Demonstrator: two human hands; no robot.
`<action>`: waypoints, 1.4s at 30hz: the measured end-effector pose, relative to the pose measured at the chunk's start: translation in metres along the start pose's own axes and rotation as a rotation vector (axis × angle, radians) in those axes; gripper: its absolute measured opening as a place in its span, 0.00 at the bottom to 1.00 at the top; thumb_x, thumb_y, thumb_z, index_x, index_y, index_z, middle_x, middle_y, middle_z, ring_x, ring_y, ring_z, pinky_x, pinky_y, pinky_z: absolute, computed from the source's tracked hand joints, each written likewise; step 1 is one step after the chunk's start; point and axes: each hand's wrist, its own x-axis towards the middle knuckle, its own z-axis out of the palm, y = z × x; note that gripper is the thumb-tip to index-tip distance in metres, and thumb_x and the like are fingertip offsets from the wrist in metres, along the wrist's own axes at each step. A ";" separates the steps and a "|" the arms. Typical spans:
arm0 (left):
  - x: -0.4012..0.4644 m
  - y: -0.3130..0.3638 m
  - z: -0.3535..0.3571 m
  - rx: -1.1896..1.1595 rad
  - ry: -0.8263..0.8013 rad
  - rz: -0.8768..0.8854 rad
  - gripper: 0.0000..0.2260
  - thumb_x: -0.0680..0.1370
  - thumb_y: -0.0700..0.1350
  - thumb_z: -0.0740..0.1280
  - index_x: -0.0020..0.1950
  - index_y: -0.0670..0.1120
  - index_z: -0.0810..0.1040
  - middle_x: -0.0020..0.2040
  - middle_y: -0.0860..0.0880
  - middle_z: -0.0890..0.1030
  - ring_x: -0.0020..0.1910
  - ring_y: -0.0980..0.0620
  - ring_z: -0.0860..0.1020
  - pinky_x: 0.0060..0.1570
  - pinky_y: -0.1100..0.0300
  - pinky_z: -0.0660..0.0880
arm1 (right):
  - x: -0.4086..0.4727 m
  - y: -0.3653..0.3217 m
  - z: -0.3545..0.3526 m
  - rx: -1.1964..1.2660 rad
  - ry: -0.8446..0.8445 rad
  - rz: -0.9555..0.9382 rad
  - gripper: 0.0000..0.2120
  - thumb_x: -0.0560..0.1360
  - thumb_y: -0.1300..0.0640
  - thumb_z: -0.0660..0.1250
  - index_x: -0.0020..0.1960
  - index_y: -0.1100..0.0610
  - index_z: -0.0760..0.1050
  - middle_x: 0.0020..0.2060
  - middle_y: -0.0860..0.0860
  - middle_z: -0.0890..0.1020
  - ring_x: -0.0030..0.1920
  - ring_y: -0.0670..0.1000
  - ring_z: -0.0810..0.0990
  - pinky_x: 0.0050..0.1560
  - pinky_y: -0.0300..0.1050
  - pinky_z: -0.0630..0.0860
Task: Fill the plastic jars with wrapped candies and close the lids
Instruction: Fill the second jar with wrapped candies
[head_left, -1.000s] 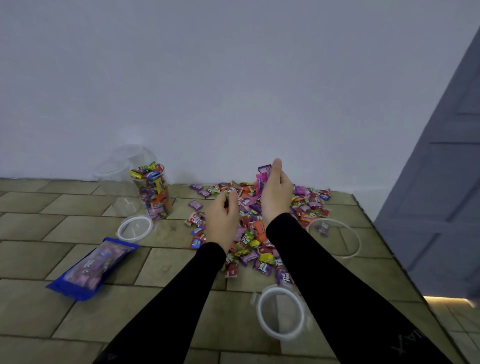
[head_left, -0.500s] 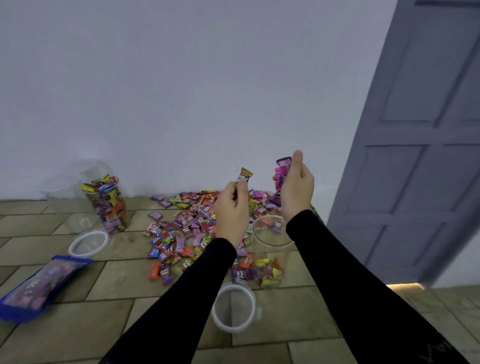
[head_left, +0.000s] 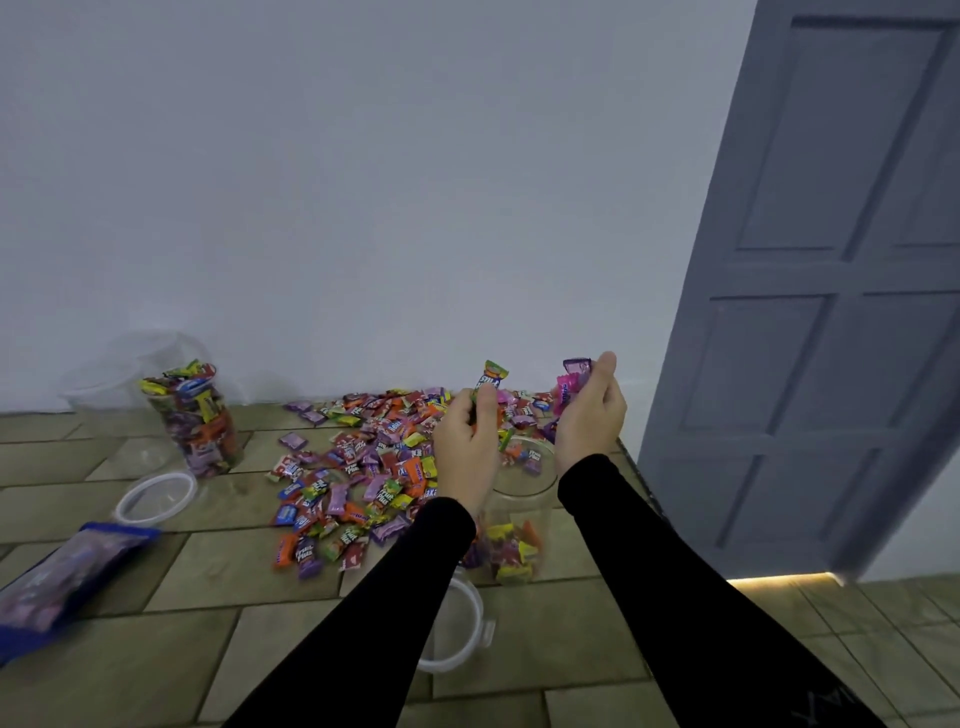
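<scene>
We hold our left hand (head_left: 467, 447) above the open jar (head_left: 519, 519), and its fingers pinch one candy (head_left: 490, 382) with a green and orange wrapper, which stands up from the fingertips. Our right hand (head_left: 589, 415) is just to the right, also over the jar, with the fingers curled around some pink and purple candies (head_left: 571, 382). The jar stands on the tiled floor (head_left: 208, 597) and has a few candies at its bottom. Its lid (head_left: 462, 639) lies near us, partly under our left sleeve. The big pile of candies (head_left: 363, 467) lies to the left of the jar. Far left stands a full jar (head_left: 195, 421), with a second lid (head_left: 156, 496) and a blue bag (head_left: 67, 571) nearer.
</scene>
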 end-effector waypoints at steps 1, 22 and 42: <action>0.000 0.000 0.001 0.008 -0.003 0.002 0.18 0.83 0.52 0.58 0.35 0.46 0.62 0.31 0.52 0.61 0.31 0.54 0.59 0.34 0.57 0.58 | 0.000 0.002 0.000 0.019 0.023 0.011 0.23 0.82 0.42 0.52 0.32 0.53 0.60 0.28 0.51 0.61 0.30 0.50 0.61 0.33 0.45 0.61; -0.006 -0.013 -0.001 -0.185 -0.128 0.142 0.12 0.67 0.42 0.63 0.30 0.45 0.59 0.31 0.44 0.64 0.32 0.54 0.64 0.36 0.66 0.63 | 0.005 0.013 -0.003 0.064 -0.036 0.051 0.22 0.82 0.43 0.52 0.32 0.53 0.59 0.26 0.49 0.60 0.27 0.49 0.58 0.32 0.46 0.57; -0.015 -0.021 0.002 -0.324 0.124 -0.008 0.13 0.79 0.51 0.56 0.52 0.43 0.75 0.45 0.50 0.76 0.44 0.58 0.75 0.47 0.66 0.70 | -0.002 0.013 -0.002 0.013 -0.138 -0.065 0.24 0.82 0.46 0.52 0.32 0.58 0.60 0.25 0.49 0.59 0.25 0.46 0.57 0.28 0.40 0.58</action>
